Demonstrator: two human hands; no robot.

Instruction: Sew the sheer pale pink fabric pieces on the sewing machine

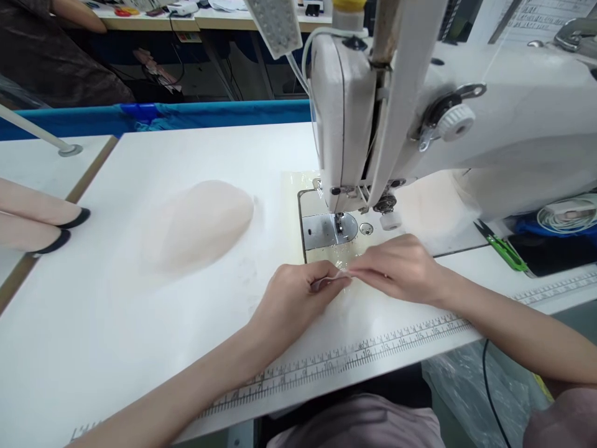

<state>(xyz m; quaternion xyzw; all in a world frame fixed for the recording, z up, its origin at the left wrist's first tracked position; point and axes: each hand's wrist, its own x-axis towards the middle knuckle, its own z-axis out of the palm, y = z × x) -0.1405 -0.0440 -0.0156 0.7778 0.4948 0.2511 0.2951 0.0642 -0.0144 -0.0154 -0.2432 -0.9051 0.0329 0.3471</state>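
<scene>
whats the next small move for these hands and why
Probably ease the small pale piece forward to the presser foot: the left hand and right hand pinch it just short of the metal needle plate, and it does not appear to be under the foot.

You can pass leftward over the tabletop point(112, 348) from your left hand point(296, 295); the sewing machine point(342, 130) blocks you ahead, green snips point(507, 252) farther right.

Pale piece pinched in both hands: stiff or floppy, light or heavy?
Probably floppy: the pale piece looks thin, its edge curving at the left hand. Likely light: the right hand appears only to pinch it.
</scene>
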